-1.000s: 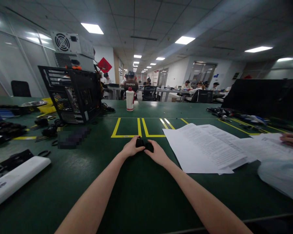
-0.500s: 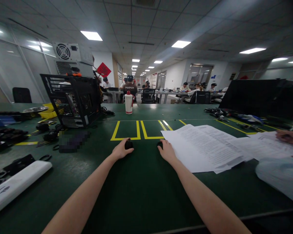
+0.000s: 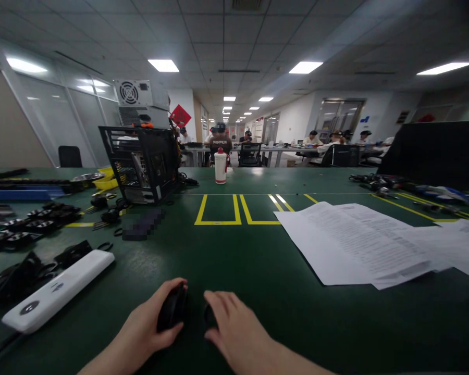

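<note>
My left hand (image 3: 150, 317) is closed around a small black rounded object (image 3: 172, 308), with the thumb along its near side and the fingers over its far side. A second dark object (image 3: 209, 316) shows at the palm side of my right hand (image 3: 234, 325), whose fingers curl over it and cover most of it. What kind of things these are I cannot make out. Both hands are low over the green tabletop (image 3: 258, 260), close together with a narrow gap between the two objects.
Printed papers (image 3: 347, 245) lie to the right. A white power strip (image 3: 62, 289) and black parts (image 3: 42, 221) are on the left. Farther back stand an open computer case (image 3: 140, 164), a white bottle (image 3: 220, 167) and a dark monitor (image 3: 433, 153). Yellow tape (image 3: 219, 223) marks the table.
Both hands have drawn back toward me and closer together, each with its black object. The view has turned slightly left, and a person's hand on the right-hand papers is out of view.
</note>
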Demonstrator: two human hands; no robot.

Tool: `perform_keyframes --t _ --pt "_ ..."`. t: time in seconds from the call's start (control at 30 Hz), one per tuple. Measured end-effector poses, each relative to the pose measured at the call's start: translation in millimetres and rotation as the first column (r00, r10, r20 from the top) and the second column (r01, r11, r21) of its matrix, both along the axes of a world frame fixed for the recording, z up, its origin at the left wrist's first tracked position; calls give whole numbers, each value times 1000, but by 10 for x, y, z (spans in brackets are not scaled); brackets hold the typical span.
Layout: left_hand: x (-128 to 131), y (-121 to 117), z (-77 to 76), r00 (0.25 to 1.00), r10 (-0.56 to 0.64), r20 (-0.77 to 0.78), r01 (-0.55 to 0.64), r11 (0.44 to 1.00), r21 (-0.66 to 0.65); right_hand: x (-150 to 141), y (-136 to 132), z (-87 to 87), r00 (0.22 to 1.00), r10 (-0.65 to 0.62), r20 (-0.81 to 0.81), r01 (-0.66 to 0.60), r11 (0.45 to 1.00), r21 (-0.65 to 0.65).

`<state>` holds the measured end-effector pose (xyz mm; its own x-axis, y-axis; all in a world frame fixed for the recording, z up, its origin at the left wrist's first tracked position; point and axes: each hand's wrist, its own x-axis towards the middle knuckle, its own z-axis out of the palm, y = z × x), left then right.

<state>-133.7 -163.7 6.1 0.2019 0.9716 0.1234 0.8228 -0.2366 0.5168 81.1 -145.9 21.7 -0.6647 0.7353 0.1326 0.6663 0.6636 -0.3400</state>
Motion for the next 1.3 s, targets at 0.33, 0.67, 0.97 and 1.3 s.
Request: perform_keyframes --t 0.33,0.67,0.97,1.3 --pt "-722 -603 -83 923 -4 -385 93 973 212 -1032 -189 10 937 179 -300 -251 942 -221" --pt "-544 -516 101 995 -85 -50 89 993 75 -1164 -167 118 938 65 -342 -183 927 -326" --pt "-490 -520 257 999 -9 -39 7 999 -52 -749 -173 63 923 91 -375 -209 934 -289" --pt "-1119 -560 173 848 293 -442 -248 956 158 1188 137 -451 850 -419 -320 455 889 46"
